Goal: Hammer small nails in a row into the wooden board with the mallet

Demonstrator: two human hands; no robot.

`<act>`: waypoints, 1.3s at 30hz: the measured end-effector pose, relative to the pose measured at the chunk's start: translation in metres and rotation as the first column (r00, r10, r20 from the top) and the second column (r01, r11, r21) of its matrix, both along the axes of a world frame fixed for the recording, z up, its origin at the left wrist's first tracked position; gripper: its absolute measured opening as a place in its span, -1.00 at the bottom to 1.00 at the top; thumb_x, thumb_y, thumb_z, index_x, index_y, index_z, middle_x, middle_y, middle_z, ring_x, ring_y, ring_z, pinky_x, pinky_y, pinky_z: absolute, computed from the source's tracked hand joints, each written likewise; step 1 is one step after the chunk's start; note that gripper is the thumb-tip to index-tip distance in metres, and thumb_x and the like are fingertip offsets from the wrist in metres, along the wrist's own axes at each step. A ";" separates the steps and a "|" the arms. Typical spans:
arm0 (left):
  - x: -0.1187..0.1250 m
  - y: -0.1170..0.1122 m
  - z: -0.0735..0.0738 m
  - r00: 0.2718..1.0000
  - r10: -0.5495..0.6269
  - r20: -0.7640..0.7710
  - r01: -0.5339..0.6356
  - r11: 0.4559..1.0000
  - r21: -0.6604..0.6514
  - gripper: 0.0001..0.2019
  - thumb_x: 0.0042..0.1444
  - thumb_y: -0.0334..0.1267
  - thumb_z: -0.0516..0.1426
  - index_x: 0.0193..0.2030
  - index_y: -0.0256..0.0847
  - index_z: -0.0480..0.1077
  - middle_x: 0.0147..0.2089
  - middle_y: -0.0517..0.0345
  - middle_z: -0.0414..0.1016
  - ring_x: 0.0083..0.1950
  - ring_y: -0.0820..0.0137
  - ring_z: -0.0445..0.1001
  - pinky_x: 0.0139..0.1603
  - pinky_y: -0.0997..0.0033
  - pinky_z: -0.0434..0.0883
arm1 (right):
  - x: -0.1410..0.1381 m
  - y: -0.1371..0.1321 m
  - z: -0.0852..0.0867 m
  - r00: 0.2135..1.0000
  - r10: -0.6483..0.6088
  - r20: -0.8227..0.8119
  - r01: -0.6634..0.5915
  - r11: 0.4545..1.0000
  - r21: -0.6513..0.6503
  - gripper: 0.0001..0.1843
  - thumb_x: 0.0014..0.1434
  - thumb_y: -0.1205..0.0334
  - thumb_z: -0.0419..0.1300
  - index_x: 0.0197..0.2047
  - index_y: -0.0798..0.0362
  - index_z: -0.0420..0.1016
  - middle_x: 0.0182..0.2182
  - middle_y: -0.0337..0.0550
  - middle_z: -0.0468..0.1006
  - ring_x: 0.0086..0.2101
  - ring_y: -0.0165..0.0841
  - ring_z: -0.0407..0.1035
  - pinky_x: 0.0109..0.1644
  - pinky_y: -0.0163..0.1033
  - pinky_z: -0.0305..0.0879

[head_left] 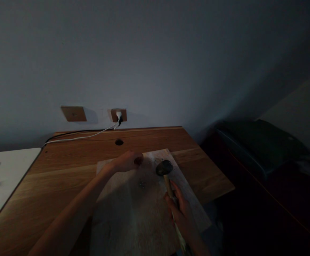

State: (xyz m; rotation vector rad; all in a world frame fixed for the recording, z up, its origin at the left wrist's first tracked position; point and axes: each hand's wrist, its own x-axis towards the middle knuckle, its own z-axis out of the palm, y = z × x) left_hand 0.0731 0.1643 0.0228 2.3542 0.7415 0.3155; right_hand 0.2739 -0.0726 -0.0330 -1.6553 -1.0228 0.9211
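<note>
My right hand (178, 206) is wrapped round the handle of a mallet (164, 168) with a dark, rounded head and a light wooden shaft. The mallet's head is over the far right part of a pale wooden board (117, 217). My left hand (128, 161) is at the board's far edge, its fingers curled together; a dark reddish patch shows at the fingertips, and I cannot make out what they hold. A small cluster of metal pieces, perhaps nails (142, 184), lies on the board between my hands.
The board lies on a brown wooden desk (197, 163) against a grey wall. A cable hole (119, 142) is in the desktop. A socket with plugs (119, 115) feeds cables along the back edge. A white panel (13, 167) is at left; a dark green cushion-like item (264, 142) lies at right.
</note>
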 end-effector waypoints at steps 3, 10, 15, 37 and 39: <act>0.003 0.003 -0.003 0.994 0.071 0.086 -0.075 0.996 0.041 -0.80 -0.05 -0.45 0.16 -0.27 -0.18 0.51 -0.28 0.15 0.61 -0.25 0.33 0.54 -0.22 0.45 0.37 | 0.000 0.000 0.000 1.000 0.012 0.004 -0.012 1.000 -0.006 -0.30 0.33 -0.16 0.09 0.41 -0.03 0.15 -0.38 -0.26 0.51 -0.64 -0.46 0.24 -0.62 -0.36 0.21; 0.012 0.000 -0.015 0.995 0.067 0.076 -0.076 0.989 0.126 -0.77 -0.03 -0.49 0.11 -0.27 -0.18 0.51 -0.27 0.13 0.60 -0.26 0.32 0.53 -0.23 0.44 0.36 | 0.002 0.001 0.000 1.000 0.018 0.009 -0.018 1.000 0.011 -0.27 0.33 -0.15 0.09 0.43 0.00 0.10 -0.30 -0.19 0.55 -0.64 -0.48 0.24 -0.64 -0.35 0.19; 0.014 0.000 -0.016 0.997 0.039 0.064 -0.050 0.982 0.181 -0.79 -0.03 -0.51 0.11 -0.30 -0.19 0.51 -0.30 0.14 0.58 -0.29 0.34 0.51 -0.26 0.45 0.33 | 0.002 0.001 -0.001 1.000 0.006 0.021 -0.007 1.000 0.029 -0.29 0.32 -0.16 0.12 0.41 -0.03 0.15 -0.24 -0.16 0.57 -0.64 -0.49 0.25 -0.63 -0.34 0.20; 0.011 0.000 -0.020 0.991 -0.044 0.123 0.027 0.990 0.136 -0.81 0.01 -0.52 0.10 -0.32 -0.19 0.47 -0.34 0.17 0.54 -0.32 0.37 0.48 -0.26 0.46 0.32 | 0.002 0.000 0.000 1.000 0.023 -0.013 -0.023 1.000 0.018 -0.31 0.31 -0.16 0.13 0.40 -0.05 0.17 -0.28 -0.21 0.55 -0.67 -0.51 0.23 -0.69 -0.38 0.17; 0.012 0.002 -0.025 0.989 -0.037 0.142 0.019 0.992 0.127 -0.80 0.01 -0.52 0.10 -0.31 -0.19 0.48 -0.32 0.17 0.55 -0.30 0.37 0.49 -0.24 0.46 0.34 | 0.002 0.000 0.000 1.000 0.024 -0.018 -0.024 1.000 0.018 -0.31 0.31 -0.15 0.13 0.40 -0.04 0.17 -0.28 -0.21 0.54 -0.66 -0.51 0.23 -0.69 -0.38 0.17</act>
